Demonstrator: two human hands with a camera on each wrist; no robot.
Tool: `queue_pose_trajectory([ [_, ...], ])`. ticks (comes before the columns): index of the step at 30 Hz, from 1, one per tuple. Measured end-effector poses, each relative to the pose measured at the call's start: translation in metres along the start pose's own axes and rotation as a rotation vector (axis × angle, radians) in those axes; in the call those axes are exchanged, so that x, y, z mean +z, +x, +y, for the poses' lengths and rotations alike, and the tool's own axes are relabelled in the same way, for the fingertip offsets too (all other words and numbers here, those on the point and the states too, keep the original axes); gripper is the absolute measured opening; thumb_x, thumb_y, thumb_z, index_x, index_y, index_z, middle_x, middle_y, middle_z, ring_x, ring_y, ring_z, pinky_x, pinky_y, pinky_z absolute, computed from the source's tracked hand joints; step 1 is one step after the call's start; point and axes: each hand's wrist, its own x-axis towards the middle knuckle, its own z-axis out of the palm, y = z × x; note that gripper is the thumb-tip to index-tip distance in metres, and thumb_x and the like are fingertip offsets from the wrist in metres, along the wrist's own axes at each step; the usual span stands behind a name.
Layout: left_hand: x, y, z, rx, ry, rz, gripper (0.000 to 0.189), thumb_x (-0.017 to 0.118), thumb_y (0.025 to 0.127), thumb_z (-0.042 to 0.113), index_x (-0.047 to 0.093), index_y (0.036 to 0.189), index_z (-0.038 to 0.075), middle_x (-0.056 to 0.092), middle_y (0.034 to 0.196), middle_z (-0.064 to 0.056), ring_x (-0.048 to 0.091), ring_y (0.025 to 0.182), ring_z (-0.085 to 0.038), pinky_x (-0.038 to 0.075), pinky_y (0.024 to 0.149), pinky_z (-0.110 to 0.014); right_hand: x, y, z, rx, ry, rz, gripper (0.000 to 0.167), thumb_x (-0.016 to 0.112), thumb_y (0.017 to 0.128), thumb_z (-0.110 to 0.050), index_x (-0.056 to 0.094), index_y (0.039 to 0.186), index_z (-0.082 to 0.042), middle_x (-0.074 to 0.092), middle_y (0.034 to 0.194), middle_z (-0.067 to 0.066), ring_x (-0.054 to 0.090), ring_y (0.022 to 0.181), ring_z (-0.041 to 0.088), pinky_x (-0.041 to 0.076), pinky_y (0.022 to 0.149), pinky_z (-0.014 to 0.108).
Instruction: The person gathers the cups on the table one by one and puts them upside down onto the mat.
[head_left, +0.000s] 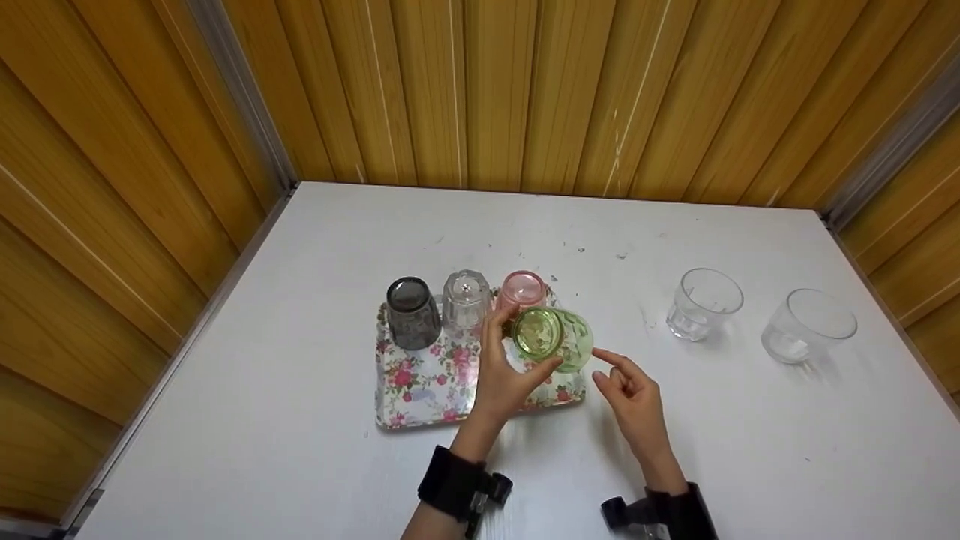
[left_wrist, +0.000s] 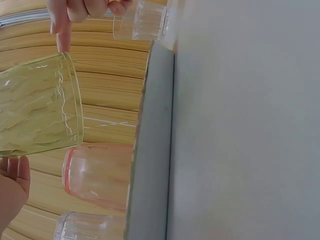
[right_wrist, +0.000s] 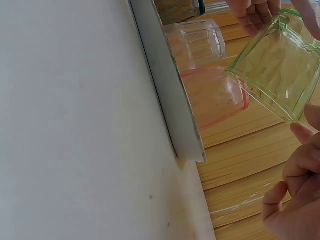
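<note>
Above the right side of the floral tray, my left hand grips a green glass between thumb and fingers. The glass is tilted, base up, its rim toward the lower right. My right hand touches that rim with the tip of the outstretched index finger; its thumb stands apart from the glass. In the right wrist view the green glass hangs clear of the tray. Behind it, a pink glass stands upside down on the tray, partly hidden. Beside that are an upside-down clear glass and a dark grey glass.
Two clear glasses stand upright on the white table to the right: one nearer and another farther right. Wood-patterned walls close in the back and sides. Each wrist wears a black strap with a camera.
</note>
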Motion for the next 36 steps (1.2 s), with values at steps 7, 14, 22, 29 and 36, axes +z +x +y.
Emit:
queue_pose_trajectory([
  [7,-0.0003,-0.0002,-0.003,0.049,0.021,0.005,0.074,0.093,0.075,0.013,0.054,0.136,-0.003,0.054,0.128,-0.014,0.054,0.112,-0.026,0.049,0.096,-0.033,0.0009,-0.0008,-0.0003,0.039,-0.028,-0.018,0.028,0.062,0.097,0.009,0.061,0.123,0.02,0.036,0.064,-0.01,0.029,0.056,0.002,0.023,0.048,0.029],
  [14,-0.0001,0.0006,-0.0031,0.092,0.06,0.019,0.072,0.093,0.073,0.012,0.057,0.134,-0.003,0.062,0.126,-0.015,0.055,0.113,-0.027,0.05,0.095,-0.036,0.0002,0.0001,-0.0009,0.0,-0.026,-0.047,0.028,0.061,0.096,0.011,0.059,0.122,0.022,0.034,0.062,-0.008,0.026,0.053,0.006,0.022,0.047,0.03],
  [22,0.0007,-0.0002,-0.0019,0.087,0.07,0.019,0.074,0.094,0.072,0.012,0.058,0.135,-0.001,0.061,0.122,-0.013,0.053,0.109,-0.026,0.05,0.093,-0.036,0.0005,-0.0002,-0.0021,0.065,-0.056,-0.06,0.029,0.062,0.097,0.008,0.06,0.123,0.02,0.035,0.063,-0.009,0.03,0.055,0.003,0.026,0.048,0.023],
  [29,0.0011,0.0008,-0.0015,0.146,0.119,0.02,0.074,0.095,0.069,0.015,0.061,0.133,-0.001,0.067,0.12,-0.01,0.053,0.107,-0.024,0.05,0.092,-0.038,0.0021,-0.0001,-0.0022,0.09,-0.067,-0.069,0.028,0.063,0.097,0.007,0.062,0.122,0.019,0.035,0.063,-0.009,0.03,0.055,0.002,0.027,0.049,0.02],
  [36,0.0013,0.0022,-0.0002,0.182,0.136,0.021,0.075,0.096,0.067,0.017,0.062,0.132,0.0,0.068,0.125,-0.01,0.052,0.109,-0.023,0.049,0.093,-0.038,0.0027,0.0003,-0.0014,0.104,-0.076,-0.089,0.027,0.064,0.097,0.007,0.063,0.123,0.017,0.035,0.063,-0.008,0.03,0.054,0.002,0.026,0.049,0.019],
])
